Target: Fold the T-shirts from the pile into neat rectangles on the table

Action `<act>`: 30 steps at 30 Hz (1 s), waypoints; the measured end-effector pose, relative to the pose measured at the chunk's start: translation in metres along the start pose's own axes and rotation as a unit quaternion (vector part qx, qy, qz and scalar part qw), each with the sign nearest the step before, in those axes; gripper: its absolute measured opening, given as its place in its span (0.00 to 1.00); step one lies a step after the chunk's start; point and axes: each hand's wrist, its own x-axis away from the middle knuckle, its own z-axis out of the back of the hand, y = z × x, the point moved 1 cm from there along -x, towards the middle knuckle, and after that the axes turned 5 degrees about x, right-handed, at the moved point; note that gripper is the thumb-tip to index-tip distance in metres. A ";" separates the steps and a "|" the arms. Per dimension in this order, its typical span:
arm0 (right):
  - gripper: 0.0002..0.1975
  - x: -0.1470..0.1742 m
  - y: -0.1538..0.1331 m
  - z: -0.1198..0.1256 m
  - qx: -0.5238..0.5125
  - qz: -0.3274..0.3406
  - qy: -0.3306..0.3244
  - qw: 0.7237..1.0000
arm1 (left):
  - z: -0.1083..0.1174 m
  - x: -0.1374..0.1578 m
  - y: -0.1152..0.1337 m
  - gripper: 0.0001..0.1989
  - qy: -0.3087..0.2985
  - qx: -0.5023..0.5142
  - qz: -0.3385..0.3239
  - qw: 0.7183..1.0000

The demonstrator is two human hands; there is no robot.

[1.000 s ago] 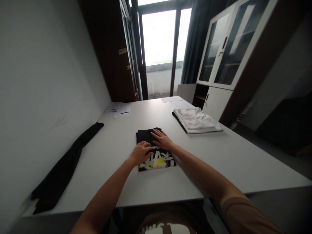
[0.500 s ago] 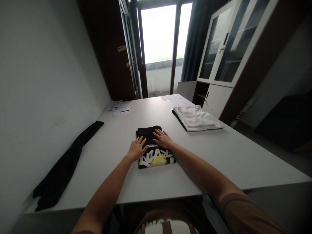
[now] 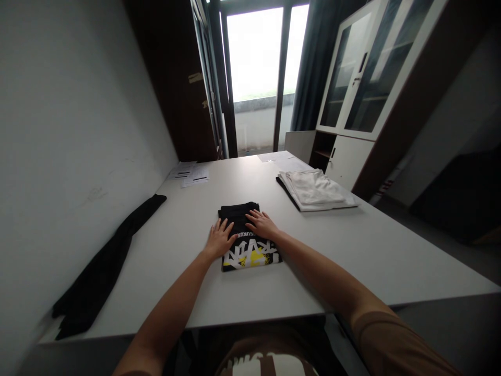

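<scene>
A black T-shirt (image 3: 250, 257) with white lettering and a yellow print lies folded into a compact rectangle on the white table (image 3: 258, 297), in front of me. My left hand (image 3: 219, 240) rests flat over its left edge, fingers spread. On its right side lies my right hand (image 3: 263, 224), also flat with the fingers apart. Neither hand grips the cloth. Parts of the print are covered by my hands.
White folded clothes (image 3: 313, 188) are stacked at the right, over something black. A long black garment (image 3: 113, 261) lies along the left wall. Papers (image 3: 195, 175) lie at the far left corner. A glass-door cabinet (image 3: 364, 78) stands beyond the table's right side.
My left hand has shifted very slightly left on the T-shirt. My right hand and everything else look the same.
</scene>
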 end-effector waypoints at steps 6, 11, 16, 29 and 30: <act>0.32 0.000 0.000 0.000 -0.010 -0.009 -0.003 1.000 | 0.000 0.000 0.000 0.32 -0.002 0.011 -0.008 1.000; 0.33 -0.003 0.002 0.001 -0.016 -0.028 -0.015 0.999 | 0.003 0.000 0.001 0.32 -0.006 0.007 -0.011 1.000; 0.33 -0.006 0.004 -0.001 -0.010 -0.023 -0.013 1.000 | 0.003 0.001 0.001 0.31 -0.008 0.006 -0.015 1.000; 0.37 -0.026 0.016 -0.006 -0.023 -0.050 -0.036 0.998 | 0.003 -0.003 0.008 0.27 0.046 0.022 -0.014 0.999; 0.38 -0.028 0.018 -0.006 -0.023 -0.059 -0.037 0.997 | 0.003 -0.003 0.008 0.27 0.050 0.024 -0.016 0.998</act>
